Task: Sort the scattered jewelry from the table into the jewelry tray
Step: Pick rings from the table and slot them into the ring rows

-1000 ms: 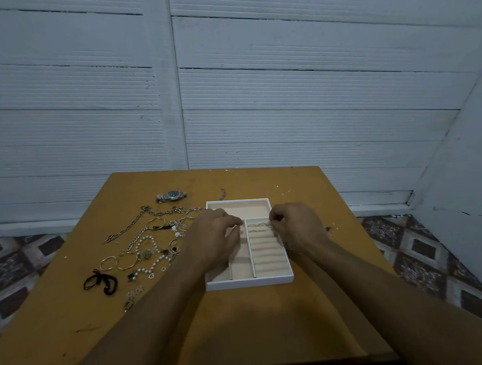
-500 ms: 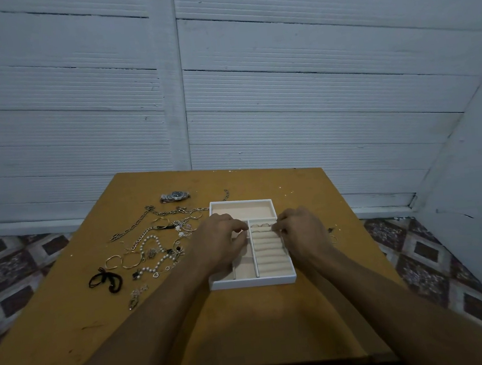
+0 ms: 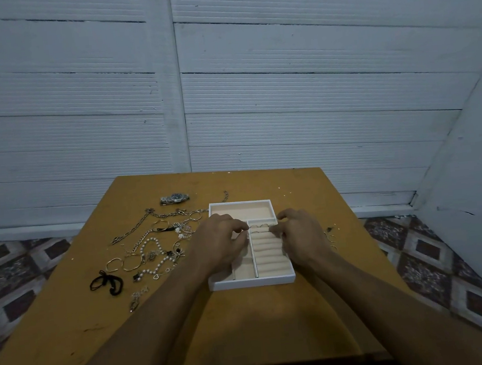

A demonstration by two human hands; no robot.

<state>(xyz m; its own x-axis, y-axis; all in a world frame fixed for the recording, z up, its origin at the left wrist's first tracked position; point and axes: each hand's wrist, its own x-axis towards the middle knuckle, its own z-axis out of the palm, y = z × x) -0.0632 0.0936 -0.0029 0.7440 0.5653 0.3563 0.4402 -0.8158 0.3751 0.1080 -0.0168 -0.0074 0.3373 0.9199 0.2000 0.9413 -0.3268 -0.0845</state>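
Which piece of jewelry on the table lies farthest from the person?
The silver wristwatch, alone near the table's far edge, beyond the tangle of chains; it is the only piece with a dial.

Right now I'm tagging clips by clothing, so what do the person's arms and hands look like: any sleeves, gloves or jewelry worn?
Both forearms are bare up to the bottom edge of the picture, with no sleeves in view. The left hand and the right hand wear no gloves. No watch, bracelet or ring shows on either wrist or on the visible fingers, though the dim light could hide a thin band.

Tray (image 3: 251,282) beneath both hands (image 3: 220,242); loose jewelry (image 3: 151,248) left of the hands, watch (image 3: 175,198) beyond it, on the surface (image 3: 249,330).
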